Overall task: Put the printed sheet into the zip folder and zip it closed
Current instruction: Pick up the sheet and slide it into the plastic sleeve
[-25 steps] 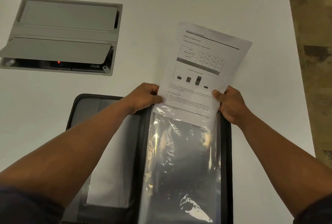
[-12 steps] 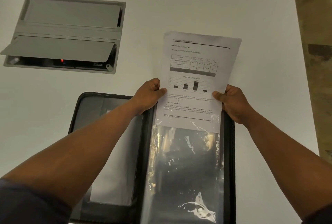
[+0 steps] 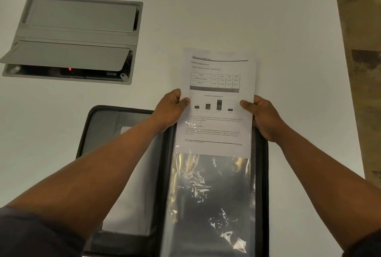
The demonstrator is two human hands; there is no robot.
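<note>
Pinching the printed sheet (image 3: 221,100) by its side edges, left hand (image 3: 171,108) on the left edge, right hand (image 3: 262,114) on the right, thumbs on top. Zip folder (image 3: 99,125) lies open across the lower middle of the frame, and the sheet's bottom part is already inside the clear plastic sleeve (image 3: 212,195) on its right half. So I'd say partway: top half sticks out, zipper not started yet.
</note>
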